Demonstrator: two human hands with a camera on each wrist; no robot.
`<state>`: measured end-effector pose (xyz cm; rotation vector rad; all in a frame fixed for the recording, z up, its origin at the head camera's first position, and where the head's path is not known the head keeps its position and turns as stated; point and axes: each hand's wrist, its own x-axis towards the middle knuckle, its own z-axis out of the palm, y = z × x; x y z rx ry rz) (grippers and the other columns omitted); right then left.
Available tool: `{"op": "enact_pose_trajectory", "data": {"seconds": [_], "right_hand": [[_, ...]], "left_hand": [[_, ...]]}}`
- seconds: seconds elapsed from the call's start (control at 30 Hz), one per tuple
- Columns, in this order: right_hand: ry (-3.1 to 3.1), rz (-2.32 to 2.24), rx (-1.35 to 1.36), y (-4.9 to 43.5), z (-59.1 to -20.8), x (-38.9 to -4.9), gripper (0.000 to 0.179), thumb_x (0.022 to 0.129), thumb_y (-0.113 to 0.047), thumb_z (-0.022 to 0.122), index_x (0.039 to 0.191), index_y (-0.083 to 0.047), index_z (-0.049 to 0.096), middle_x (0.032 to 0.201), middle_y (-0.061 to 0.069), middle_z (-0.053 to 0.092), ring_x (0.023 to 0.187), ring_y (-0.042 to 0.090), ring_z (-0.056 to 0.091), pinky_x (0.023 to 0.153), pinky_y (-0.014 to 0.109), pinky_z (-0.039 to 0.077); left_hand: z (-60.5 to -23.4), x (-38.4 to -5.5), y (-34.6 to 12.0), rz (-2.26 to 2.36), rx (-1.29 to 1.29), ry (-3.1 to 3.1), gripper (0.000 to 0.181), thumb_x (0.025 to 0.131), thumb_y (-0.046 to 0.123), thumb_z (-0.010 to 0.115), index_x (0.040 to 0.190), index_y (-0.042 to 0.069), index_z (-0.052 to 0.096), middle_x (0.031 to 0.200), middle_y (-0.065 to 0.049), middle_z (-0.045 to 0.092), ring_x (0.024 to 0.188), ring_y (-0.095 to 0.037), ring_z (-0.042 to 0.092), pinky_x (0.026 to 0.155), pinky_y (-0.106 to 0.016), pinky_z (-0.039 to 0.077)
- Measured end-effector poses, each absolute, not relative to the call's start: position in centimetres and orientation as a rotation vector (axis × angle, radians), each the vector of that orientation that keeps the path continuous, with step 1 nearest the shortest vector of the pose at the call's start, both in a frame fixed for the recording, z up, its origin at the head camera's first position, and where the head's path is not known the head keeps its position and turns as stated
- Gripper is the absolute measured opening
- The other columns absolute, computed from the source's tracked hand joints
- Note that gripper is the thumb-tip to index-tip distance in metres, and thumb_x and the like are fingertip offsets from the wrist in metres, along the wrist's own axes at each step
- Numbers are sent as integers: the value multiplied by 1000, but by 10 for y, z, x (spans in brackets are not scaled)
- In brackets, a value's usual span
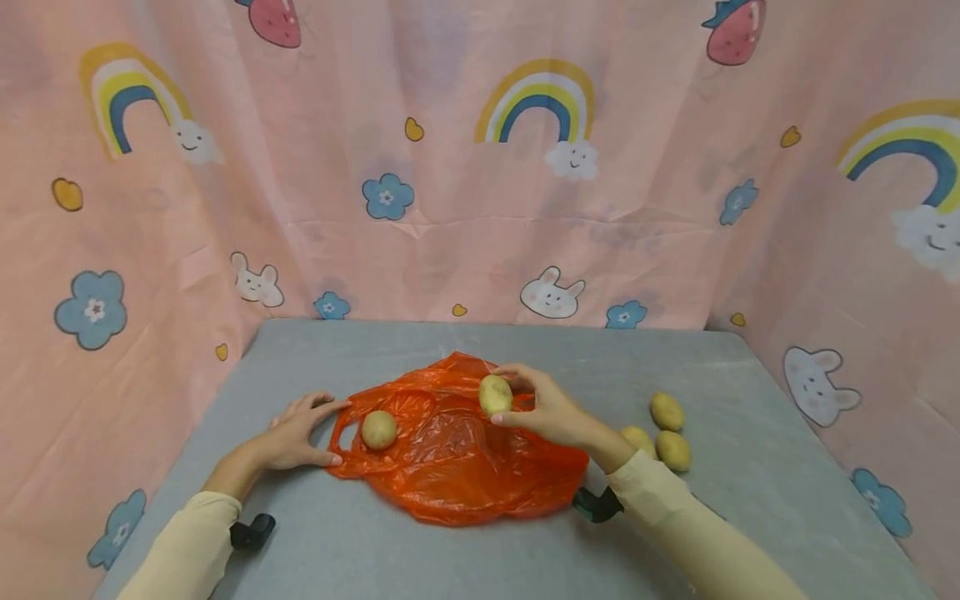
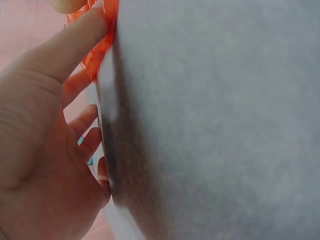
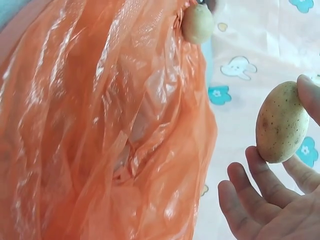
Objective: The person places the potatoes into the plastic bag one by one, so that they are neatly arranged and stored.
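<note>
Currently, the right hand (image 1: pixel 551 412) pinches 1 potato (image 1: pixel 496 396) between thumb and fingertips over the orange plastic bag (image 1: pixel 465 458), while the left hand (image 1: pixel 296 437), fingers spread, just touches its left end beside another potato (image 1: pixel 379 430) lying there. Rightward, 3 more potatoes (image 1: pixel 673 451) sit together on the grey table (image 1: pixel 765 483).

Left hand (image 1: pixel 294 437) spread, right hand (image 1: pixel 551 412) pinching
The left thumb (image 2: pixel 70 47) stands apart from its fingers (image 2: pixel 86 121); the right thumb (image 3: pixel 311 97) opposes the fingertips (image 3: pixel 255 156); the 2 forearms (image 1: pixel 183 542) slant inward.
</note>
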<state>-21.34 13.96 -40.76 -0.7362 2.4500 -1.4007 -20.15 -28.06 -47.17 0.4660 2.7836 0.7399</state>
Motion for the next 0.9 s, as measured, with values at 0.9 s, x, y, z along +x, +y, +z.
{"op": "enact_pose_trajectory", "data": {"seconds": [0.9], "right_hand": [[2431,-1473,-581,87,-415,-201,60,87,-26,81,138,-10,52,131,13,61,119,28,61,91,39,54]], "left_hand": [[-472,-202,-281,761,464,2781,90,77,44,86,152,16,45,154,-22,33,140,-49,27,100,-75,25]]}}
